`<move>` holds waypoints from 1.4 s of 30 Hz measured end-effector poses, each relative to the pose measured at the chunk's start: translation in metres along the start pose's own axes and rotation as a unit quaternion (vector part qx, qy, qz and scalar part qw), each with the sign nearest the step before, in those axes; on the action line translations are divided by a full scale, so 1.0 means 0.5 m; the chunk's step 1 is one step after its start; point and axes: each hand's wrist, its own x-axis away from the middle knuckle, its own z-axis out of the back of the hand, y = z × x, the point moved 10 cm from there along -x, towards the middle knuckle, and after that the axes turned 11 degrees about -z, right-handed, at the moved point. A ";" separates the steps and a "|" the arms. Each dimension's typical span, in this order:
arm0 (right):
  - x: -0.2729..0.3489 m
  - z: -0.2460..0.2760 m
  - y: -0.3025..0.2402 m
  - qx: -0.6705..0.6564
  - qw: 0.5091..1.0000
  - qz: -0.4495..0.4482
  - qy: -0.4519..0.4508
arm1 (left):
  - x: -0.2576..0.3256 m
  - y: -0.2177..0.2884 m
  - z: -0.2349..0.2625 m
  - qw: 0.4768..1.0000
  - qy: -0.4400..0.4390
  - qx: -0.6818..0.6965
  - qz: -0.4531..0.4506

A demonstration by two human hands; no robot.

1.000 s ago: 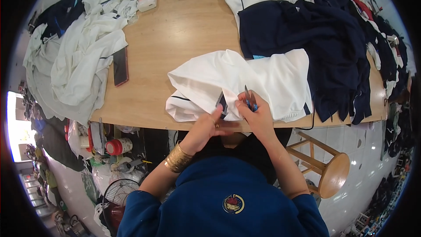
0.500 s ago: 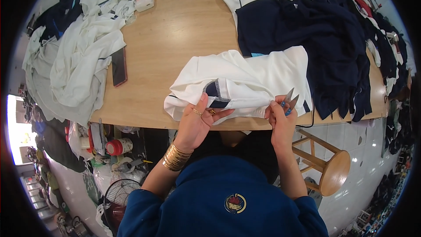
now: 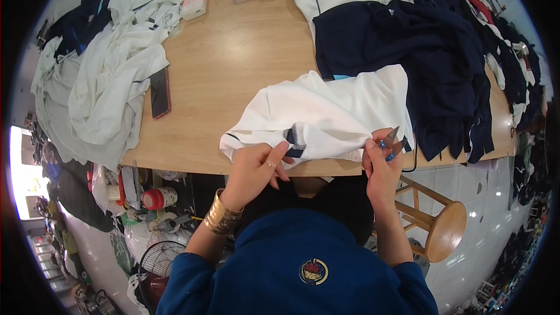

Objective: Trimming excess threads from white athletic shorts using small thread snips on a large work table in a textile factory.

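Observation:
A white garment [image 3: 326,116] with navy trim lies bunched at the table's near edge. My left hand [image 3: 256,166] is at its left part, the thumb by a navy patch with an overlocked seam; its other fingers are partly hidden, and I cannot tell how firmly they hold the cloth. My right hand [image 3: 382,166] pinches the garment's edge between thumb and finger. That same hand also keeps a pair of small thread snips [image 3: 392,144] with blue parts, their blades pointing up and away and apart from each other.
Navy garments [image 3: 385,41] are heaped on the right of the wooden table [image 3: 227,52], white ones [image 3: 111,81] on the left. A phone [image 3: 160,93] lies beside the white heap, a small white-and-pink box [image 3: 194,6] behind it. A wooden stool [image 3: 446,230] stands at right.
My left hand has turned over and shifted left and nearer, pulling the cloth. The right hand has moved slightly right with the snips, and the navy patch has become partly folded.

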 end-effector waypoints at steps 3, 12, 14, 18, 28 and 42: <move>0.007 -0.042 -0.026 0.065 0.997 0.004 -0.032 | 0.023 0.108 0.033 0.949 0.123 -0.195 -0.217; 0.016 -0.217 -0.112 0.099 0.973 0.084 -0.190 | -0.019 0.054 0.045 0.990 0.079 -0.010 -0.120; 0.016 -0.215 -0.111 0.123 0.970 0.106 -0.183 | -0.018 0.058 0.084 0.975 0.107 0.112 -0.159; 0.006 -0.200 -0.046 0.161 0.975 0.042 -0.149 | 0.014 0.068 0.165 0.908 0.201 0.327 -0.170; 0.009 -0.255 -0.018 0.197 0.963 0.089 -0.164 | 0.025 0.075 0.160 0.925 0.097 0.319 -0.181; -0.024 -0.197 -0.042 0.167 0.978 0.076 -0.099 | 0.020 0.081 0.162 0.909 0.134 0.351 -0.180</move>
